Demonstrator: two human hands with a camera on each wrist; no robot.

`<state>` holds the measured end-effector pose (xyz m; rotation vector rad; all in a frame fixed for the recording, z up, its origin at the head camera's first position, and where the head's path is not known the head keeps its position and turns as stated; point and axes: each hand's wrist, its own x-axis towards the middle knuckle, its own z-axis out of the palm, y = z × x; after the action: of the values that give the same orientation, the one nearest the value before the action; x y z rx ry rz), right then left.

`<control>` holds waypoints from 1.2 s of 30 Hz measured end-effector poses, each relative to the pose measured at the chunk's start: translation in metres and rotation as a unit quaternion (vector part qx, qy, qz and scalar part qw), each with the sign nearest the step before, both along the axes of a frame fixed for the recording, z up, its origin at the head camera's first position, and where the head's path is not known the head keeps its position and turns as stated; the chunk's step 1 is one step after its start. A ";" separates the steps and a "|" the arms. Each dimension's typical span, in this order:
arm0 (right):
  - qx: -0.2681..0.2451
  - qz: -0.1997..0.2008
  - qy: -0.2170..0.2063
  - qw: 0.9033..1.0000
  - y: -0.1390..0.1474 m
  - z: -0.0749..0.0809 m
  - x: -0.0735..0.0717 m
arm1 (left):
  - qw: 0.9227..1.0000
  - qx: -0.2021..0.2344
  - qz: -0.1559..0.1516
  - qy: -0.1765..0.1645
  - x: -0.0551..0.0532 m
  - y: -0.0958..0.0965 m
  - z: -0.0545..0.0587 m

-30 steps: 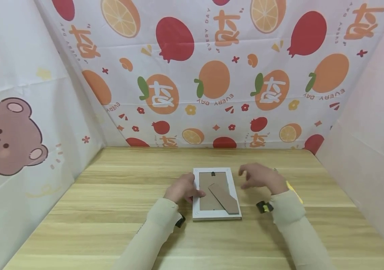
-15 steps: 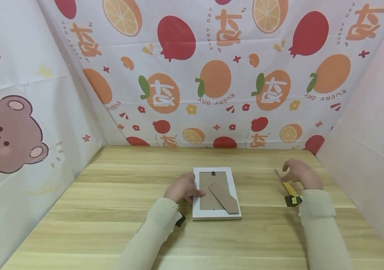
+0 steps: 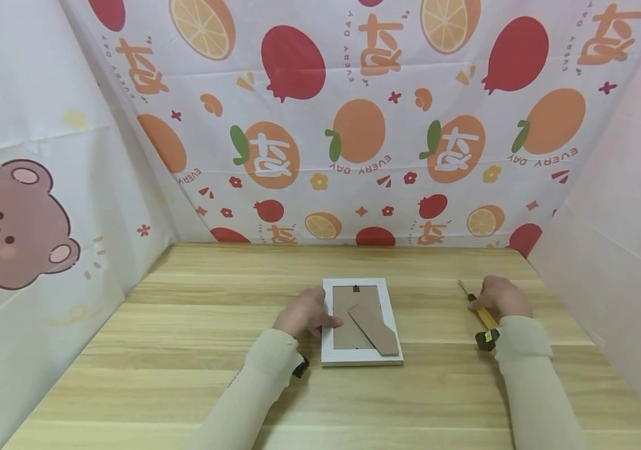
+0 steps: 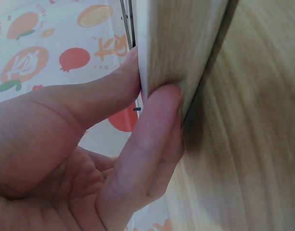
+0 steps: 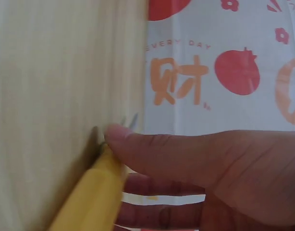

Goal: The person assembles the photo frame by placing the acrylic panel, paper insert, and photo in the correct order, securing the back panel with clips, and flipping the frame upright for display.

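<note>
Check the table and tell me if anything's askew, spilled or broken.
Only the brown stand looks askew: it slants across the back of the picture frame, its wide end overlapping the white border. That may simply be its design. I see no spill or damage.

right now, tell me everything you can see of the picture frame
The picture frame lies back side up on the wooden table: a white rectangular border with a pale, wood-grained outer edge, and a brown backing that looks like fibreboard. A stand leg slants across it, seemingly folded down; a small dark fitting sits near the far end. The left hand grips its left border.
</note>
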<state>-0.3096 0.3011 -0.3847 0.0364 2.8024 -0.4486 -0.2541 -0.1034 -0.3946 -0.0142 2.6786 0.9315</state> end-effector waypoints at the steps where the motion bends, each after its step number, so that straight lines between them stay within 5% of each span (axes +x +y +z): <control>1: 0.003 0.003 0.004 1.000 0.000 -0.002 -0.001 | 1.000 0.001 0.000 0.000 0.000 0.000 0.000; 14: -0.008 0.010 0.010 1.000 0.000 -0.009 -0.007 | 1.000 0.012 0.003 0.000 0.000 0.000 -0.001; 26: -0.076 0.111 0.079 0.988 -0.023 -0.004 -0.013 | 1.000 0.006 -0.002 0.002 0.000 -0.001 0.000; 36: -0.071 0.175 0.100 0.977 -0.038 -0.006 -0.014 | 1.000 -0.006 -0.010 -0.002 0.000 -0.003 0.000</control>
<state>-0.3240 0.2632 -0.3904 -0.5534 2.8738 -0.5883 -0.2543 -0.1062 -0.3951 0.0069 2.6764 0.9079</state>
